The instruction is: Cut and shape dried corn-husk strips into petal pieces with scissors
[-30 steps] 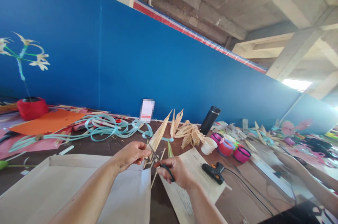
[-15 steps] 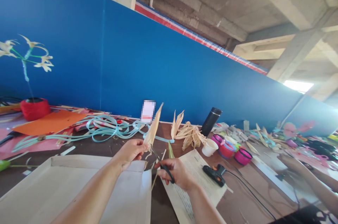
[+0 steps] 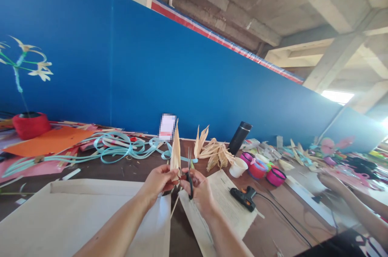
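My left hand (image 3: 162, 180) pinches the lower end of a dried corn husk (image 3: 176, 150), which stands upright with its tip pointing up. Close beside it, my right hand (image 3: 198, 190) grips black-handled scissors (image 3: 190, 182), their blades pointing upward to the right of the husk. The fingertips of both hands nearly meet at the husk's base; whether the right fingers touch it I cannot tell. More dried husks (image 3: 216, 152) lie just beyond my right hand. Under that hand rests a printed sheet (image 3: 230, 200).
A black glue gun (image 3: 245, 197) with a cord lies on the sheet, right of my hands. Behind it stand a white cup (image 3: 238, 167), pink containers (image 3: 275, 176) and a black bottle (image 3: 240, 137). A white box lid (image 3: 100, 212) lies left. Another person's hand (image 3: 330, 182) is at far right.
The husk has turned from a slant to nearly upright. My right hand has risen toward the left hand, and the scissors have swung from pointing at the husk's base to pointing up.
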